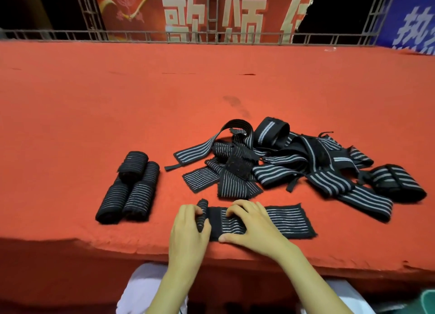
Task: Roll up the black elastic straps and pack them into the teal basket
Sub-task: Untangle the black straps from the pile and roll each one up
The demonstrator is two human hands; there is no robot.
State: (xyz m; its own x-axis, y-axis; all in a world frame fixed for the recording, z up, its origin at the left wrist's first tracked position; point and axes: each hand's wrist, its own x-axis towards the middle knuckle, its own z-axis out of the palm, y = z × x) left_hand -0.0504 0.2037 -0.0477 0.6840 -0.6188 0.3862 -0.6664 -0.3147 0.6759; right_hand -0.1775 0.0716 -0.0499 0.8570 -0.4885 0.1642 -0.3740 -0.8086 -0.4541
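A black elastic strap with thin white stripes (pixel 288 220) lies flat near the front edge of the red table. Its left end is curled into a small roll (pixel 202 211). My left hand (pixel 188 233) grips that rolled end with fingers and thumb. My right hand (pixel 249 226) presses flat on the strap just right of the roll. Several finished rolls (pixel 130 189) sit stacked to the left. A tangled pile of unrolled straps (pixel 282 160) lies behind and to the right. A teal edge, perhaps the basket (pixel 427 300), shows at the bottom right corner.
The red cloth-covered table (pixel 117 102) stretches far back to a metal truss rail (pixel 211 37) with red and blue banners behind. The table's front edge runs just under my wrists. My white-clad lap shows below.
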